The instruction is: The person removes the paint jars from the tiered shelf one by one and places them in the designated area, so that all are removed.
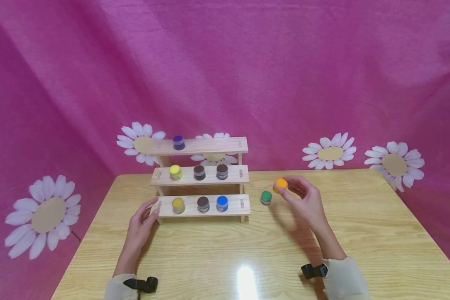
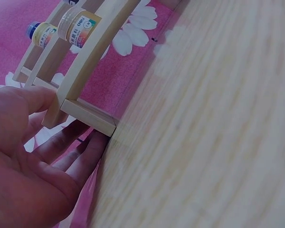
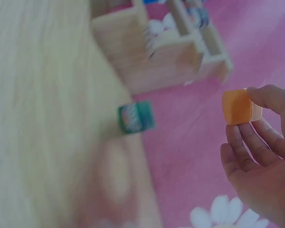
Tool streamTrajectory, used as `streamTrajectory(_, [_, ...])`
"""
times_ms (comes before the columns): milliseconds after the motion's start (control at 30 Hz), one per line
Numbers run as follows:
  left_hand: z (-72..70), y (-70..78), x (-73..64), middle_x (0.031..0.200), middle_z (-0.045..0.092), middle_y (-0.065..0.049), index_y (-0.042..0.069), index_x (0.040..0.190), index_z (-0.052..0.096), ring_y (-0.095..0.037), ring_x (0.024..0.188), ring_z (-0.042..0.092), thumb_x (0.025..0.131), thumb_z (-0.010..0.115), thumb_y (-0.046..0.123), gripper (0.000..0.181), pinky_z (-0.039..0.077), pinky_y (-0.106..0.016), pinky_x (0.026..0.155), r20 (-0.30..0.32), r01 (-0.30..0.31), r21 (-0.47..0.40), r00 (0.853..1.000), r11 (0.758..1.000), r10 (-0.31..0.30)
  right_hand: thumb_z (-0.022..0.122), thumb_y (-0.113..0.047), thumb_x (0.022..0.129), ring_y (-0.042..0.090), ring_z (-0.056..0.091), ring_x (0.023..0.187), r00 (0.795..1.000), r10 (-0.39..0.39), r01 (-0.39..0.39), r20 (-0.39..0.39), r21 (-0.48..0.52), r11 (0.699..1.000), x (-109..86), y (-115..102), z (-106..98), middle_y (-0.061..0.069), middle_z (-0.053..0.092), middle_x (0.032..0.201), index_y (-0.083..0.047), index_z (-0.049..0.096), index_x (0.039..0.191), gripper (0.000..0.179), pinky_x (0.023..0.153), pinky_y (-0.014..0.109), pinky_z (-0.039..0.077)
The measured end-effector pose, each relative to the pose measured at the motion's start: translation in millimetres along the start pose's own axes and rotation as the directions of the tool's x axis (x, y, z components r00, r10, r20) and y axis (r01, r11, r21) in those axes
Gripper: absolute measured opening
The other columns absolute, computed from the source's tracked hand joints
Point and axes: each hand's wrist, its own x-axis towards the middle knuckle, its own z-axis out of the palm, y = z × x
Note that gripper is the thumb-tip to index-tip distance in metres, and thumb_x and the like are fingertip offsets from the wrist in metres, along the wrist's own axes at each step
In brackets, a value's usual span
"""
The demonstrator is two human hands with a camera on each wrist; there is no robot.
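My right hand (image 1: 308, 202) pinches a paint jar with an orange lid (image 1: 280, 186) between thumb and fingers, above the table. In the right wrist view that orange jar (image 3: 238, 107) is held clear of the surface. A green paint jar (image 1: 266, 198) stands on the table between this hand and a three-step wooden rack (image 1: 206, 212). At the rack's left end, my left hand (image 1: 140, 223) grips the lowest shelf. The left wrist view has the thumb (image 2: 40, 99) against the shelf end, with the other fingers around the side by the leg.
The bottom step holds dark yellow (image 1: 178, 205), brown (image 1: 203, 204) and blue (image 1: 222, 203) jars. On the middle step stand a yellow jar (image 1: 175, 172) and two dark ones (image 1: 199, 172). A purple jar (image 1: 178, 142) is on top. Behind the table (image 1: 210, 250) hangs a pink flowered cloth (image 1: 270, 83).
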Motion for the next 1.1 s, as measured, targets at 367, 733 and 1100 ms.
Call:
streamTrajectory(367, [-1.3, -1.5, 0.0, 0.155, 0.047, -0.018, 0.007, 0.151, 0.049, -0.025, 0.137, 0.047, 0.107, 0.056, 0.016, 0.046, 0.041, -0.007, 0.095, 0.004, -0.012, 0.029, 1.000, 0.999, 0.012, 0.076, -0.008, 0.094, 0.008, 0.063, 0.104, 0.986, 0.166, -0.165, 0.033, -0.037, 0.986, -1.7, 35.9, -12.1, 0.026, 0.065, 0.125, 0.008, 0.063, 0.127, 0.039, 0.089, 0.016, 0.053])
streamTrajectory(733, [-0.6, -2.7, 1.6, 0.146, 0.055, -0.022, 0.005, 0.149, 0.052, -0.005, 0.121, 0.056, 0.106, 0.057, 0.013, 0.043, 0.042, -0.008, 0.097, -0.014, -0.050, 0.021, 0.999, 0.999, 0.051, 0.076, -0.003, 0.092, 0.003, 0.063, 0.097, 0.961, 0.265, -0.259, 0.074, -0.084, 0.962, -0.6, 53.1, -14.8, 0.031, 0.064, 0.122, 0.013, 0.060, 0.126, 0.040, 0.084, 0.013, 0.053])
streamTrajectory(1100, [-2.1, -1.1, 1.4, 0.152, 0.050, -0.019, 0.007, 0.150, 0.051, -0.022, 0.137, 0.047, 0.107, 0.057, 0.015, 0.044, 0.038, -0.008, 0.101, 0.001, -0.029, 0.032, 1.000, 0.999, 0.029, 0.076, -0.007, 0.094, 0.029, 0.064, 0.105, 0.950, 0.298, -0.275, 0.091, -0.199, 0.940, -1.1, 56.2, -15.0, 0.027, 0.066, 0.123, 0.008, 0.061, 0.128, 0.040, 0.080, 0.011, 0.051])
